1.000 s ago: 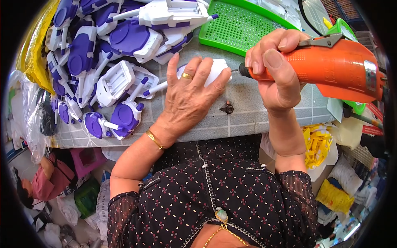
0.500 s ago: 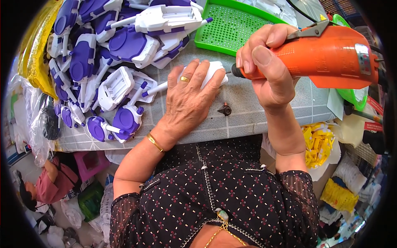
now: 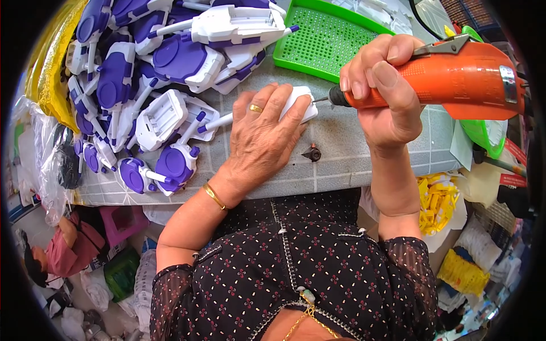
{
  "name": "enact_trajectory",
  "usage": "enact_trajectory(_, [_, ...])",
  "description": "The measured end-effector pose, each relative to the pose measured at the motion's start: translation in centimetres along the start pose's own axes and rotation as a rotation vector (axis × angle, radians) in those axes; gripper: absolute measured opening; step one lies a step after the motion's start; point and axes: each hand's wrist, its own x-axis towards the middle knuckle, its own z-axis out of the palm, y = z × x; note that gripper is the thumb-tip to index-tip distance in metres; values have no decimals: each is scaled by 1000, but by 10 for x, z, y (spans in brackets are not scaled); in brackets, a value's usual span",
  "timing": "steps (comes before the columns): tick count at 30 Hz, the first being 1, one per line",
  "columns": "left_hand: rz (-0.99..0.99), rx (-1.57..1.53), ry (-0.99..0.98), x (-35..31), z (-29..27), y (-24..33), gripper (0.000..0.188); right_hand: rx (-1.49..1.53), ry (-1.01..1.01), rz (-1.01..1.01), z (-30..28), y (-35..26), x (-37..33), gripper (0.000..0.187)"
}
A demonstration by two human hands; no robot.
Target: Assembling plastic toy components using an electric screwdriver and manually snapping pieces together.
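Under my left hand point(image 3: 263, 126) lies a white plastic housing point(image 3: 304, 108), held against the table with my fingers closed over it. A white stem with a purple tip sticks out of it to the left; my palm hides most of the body. My right hand point(image 3: 387, 85) grips an orange electric screwdriver point(image 3: 449, 79), thumb and fingers wrapped round its front. Its thin bit points left and meets the right end of the housing, or comes very near it. A small dark part point(image 3: 311, 152) rests on the table close to my left fingertips.
A heap of white and purple plastic units point(image 3: 179, 59) covers the table's left side, beside a yellow bag point(image 3: 54, 62). At the back stands a green perforated tray point(image 3: 324, 37). Yellow parts point(image 3: 438, 204) fill a container below the table's right edge. Another person point(image 3: 65, 250) is at lower left.
My right hand and the electric screwdriver have shifted a little to the right, so more of the bit shows. My left hand keeps holding the housing almost in place.
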Motion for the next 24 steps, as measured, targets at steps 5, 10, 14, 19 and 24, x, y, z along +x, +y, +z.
enact_trajectory(5, [22,4,26,-1,2,-1,40,114,66,-54,3,4,3,25])
enact_trajectory(10, [54,49,26,-3,6,-3,38,114,53,-77,2,6,5,24])
enact_trajectory(14, [67,67,15,-3,5,-3,41,113,73,-60,3,8,4,25])
enact_trajectory(19, [58,56,16,-3,6,-3,39,101,87,-48,2,6,0,26])
enact_trajectory(24, [18,27,24,-2,5,-1,39,-36,22,16,-1,4,-4,22])
